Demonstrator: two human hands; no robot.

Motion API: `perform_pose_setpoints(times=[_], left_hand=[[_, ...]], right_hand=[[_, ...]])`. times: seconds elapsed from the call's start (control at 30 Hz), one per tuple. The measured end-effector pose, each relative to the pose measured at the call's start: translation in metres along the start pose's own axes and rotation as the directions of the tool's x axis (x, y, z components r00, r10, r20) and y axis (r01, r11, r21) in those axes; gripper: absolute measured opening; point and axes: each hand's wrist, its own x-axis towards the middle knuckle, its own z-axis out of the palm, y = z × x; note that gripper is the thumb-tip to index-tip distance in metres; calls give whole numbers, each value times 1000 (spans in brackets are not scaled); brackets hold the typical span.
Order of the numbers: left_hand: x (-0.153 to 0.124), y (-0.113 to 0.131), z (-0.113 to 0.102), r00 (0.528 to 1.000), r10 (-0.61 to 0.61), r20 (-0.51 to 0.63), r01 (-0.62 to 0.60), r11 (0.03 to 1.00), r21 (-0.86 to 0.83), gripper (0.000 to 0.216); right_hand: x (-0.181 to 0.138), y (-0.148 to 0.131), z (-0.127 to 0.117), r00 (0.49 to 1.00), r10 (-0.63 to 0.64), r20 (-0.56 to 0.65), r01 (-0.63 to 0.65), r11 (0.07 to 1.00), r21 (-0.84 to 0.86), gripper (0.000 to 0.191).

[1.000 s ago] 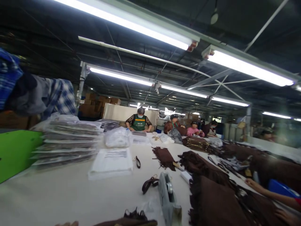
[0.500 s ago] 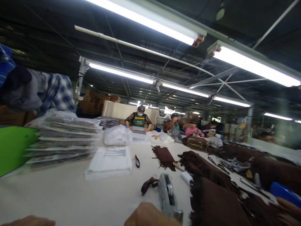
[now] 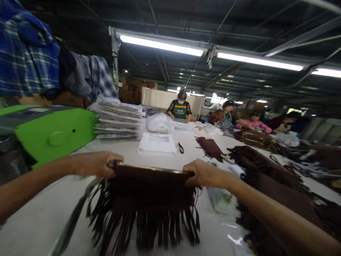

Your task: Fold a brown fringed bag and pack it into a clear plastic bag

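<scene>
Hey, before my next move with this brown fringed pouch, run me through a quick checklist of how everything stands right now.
1. Left hand gripping the pouch at its upper left corner: ok.
2. Right hand gripping its upper right corner: ok.
3. Fringe hanging down below the pouch: ok.
4. Gold zipper along the top edge fully closed: cannot tell.
5. Tape dispenser in full view: not ok, your right hand and forearm partly cover it.
6. Small strap apart from the pouch: ok, it lies on the table beyond it.
</scene>
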Motion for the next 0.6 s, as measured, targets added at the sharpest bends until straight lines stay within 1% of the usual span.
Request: perform_pose_setpoints(times=[0.03,0.07,0.1,0.13,0.17,0.2,0.23,0.27,0.33,0.4,0.43,0.47,0.5,0.53,0.6], left_hand=[[7,-3,-18,992,68,102,-70,997,17,28],[14,-5,-33,993,93,74,-101,990,100,32],[20,-8,-45,994,103,45,-109,984,142,33],[24,-10,-52,993,116,-17,-110,970,218,32],[25,-13,-52,990,126,-69,-101,952,289,29],[24,-16,-46,986,135,-97,-93,932,350,25],[20,-19,-33,984,141,-107,-86,909,408,23],[14,-22,-14,985,143,-98,-84,890,448,23],[-4,-27,35,987,144,-65,-94,865,493,32],[-24,-30,88,984,176,-23,-145,869,474,36],[-35,-32,111,981,195,18,-182,868,462,36],[-44,-33,130,980,193,37,-189,868,459,39],[-53,-34,144,983,179,38,-177,873,454,48],[-60,-35,153,986,162,29,-158,880,447,53],[-71,-38,159,991,131,-5,-117,899,422,58]], right_hand=[[4,3,-4,996,-7,-87,2,998,-59,5],[8,5,-6,985,-32,-167,10,992,-126,8],[10,8,-7,968,-76,-239,27,979,-202,13],[11,12,-5,947,-133,-293,47,958,-282,19],[12,15,0,923,-193,-333,64,930,-362,24],[11,20,9,904,-247,-350,82,902,-424,29],[9,24,22,890,-286,-354,102,883,-458,33],[7,29,40,879,-317,-355,123,872,-474,36],[0,39,83,861,-372,-348,187,867,-462,39],[-9,48,129,857,-405,-320,262,875,-408,36],[-14,51,149,860,-410,-305,288,882,-373,34],[-20,54,166,853,-433,-292,323,876,-358,34],[-25,57,178,844,-443,-302,335,876,-348,34],[-30,58,186,836,-445,-321,339,879,-335,34],[-37,60,191,827,-424,-370,325,896,-302,33]])
